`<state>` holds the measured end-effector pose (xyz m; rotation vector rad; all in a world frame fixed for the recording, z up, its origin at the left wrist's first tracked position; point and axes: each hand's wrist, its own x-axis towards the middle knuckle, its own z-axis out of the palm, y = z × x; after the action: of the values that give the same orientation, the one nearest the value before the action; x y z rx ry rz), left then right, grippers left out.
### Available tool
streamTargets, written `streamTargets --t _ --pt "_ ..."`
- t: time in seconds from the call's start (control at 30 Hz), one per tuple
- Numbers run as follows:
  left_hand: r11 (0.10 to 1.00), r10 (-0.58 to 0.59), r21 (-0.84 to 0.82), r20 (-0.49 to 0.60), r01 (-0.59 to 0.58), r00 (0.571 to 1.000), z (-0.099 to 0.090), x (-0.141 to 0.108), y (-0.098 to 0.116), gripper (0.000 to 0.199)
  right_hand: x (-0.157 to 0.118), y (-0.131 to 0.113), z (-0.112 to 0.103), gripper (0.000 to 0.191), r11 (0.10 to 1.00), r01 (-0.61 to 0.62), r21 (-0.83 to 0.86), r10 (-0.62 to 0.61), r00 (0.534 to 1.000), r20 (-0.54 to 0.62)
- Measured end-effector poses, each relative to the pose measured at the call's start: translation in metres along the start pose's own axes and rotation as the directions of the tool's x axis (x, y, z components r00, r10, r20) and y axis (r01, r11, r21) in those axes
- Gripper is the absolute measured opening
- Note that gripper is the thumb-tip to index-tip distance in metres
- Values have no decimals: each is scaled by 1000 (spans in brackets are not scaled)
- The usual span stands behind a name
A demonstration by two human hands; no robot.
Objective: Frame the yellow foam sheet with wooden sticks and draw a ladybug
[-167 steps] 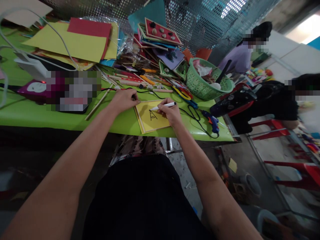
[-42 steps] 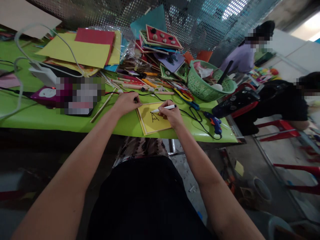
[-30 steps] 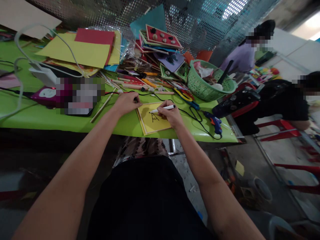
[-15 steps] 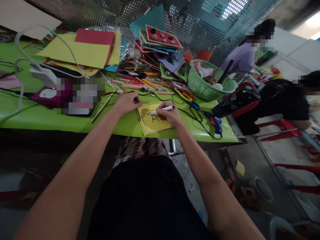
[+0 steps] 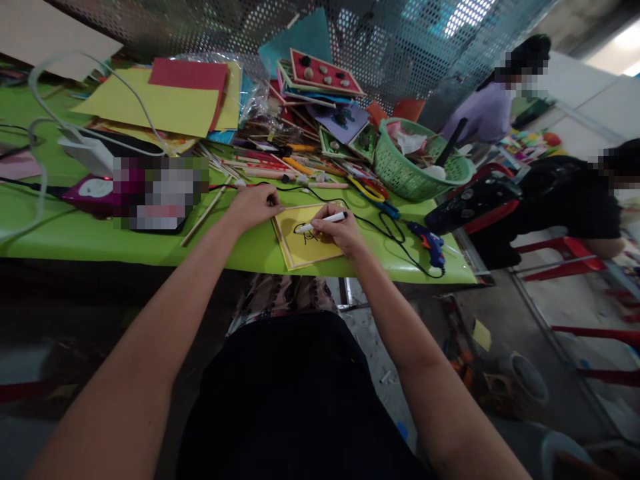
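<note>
A yellow card [image 5: 320, 252] with a pale stick border lies flat near the front edge of the green table [image 5: 235, 255]. My right hand [image 5: 340, 233] is closed around a white marker [image 5: 320, 223] with a black end, its tip on the card. Black lines [image 5: 311, 237] of a small drawing show under the marker, partly covered by it and my fingers. My left hand [image 5: 256, 208] is curled at the card's upper left corner, thumb and fingertips pinching that corner and steadying it.
Behind the card lie sticks, pebbles and yellow-handled scissors [image 5: 367, 190]. A green basket [image 5: 410, 170] and a blue glue gun [image 5: 429, 245] with its cord are at right. A phone [image 5: 167, 200] and coloured paper [image 5: 165, 107] are at left. Two people work at far right.
A curved black line has appeared at the upper left of the drawing. The marker tip has shifted slightly down and left with my right hand. My left hand stays put.
</note>
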<state>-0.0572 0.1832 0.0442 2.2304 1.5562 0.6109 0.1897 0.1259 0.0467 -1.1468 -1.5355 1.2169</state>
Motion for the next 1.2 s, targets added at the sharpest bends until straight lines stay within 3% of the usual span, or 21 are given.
streamTargets --t 1.2 --pt "1000 -8 13 1 8 1000 1 1 -1 17 2 -4 1 15 997 -22 78 23 1000 -6"
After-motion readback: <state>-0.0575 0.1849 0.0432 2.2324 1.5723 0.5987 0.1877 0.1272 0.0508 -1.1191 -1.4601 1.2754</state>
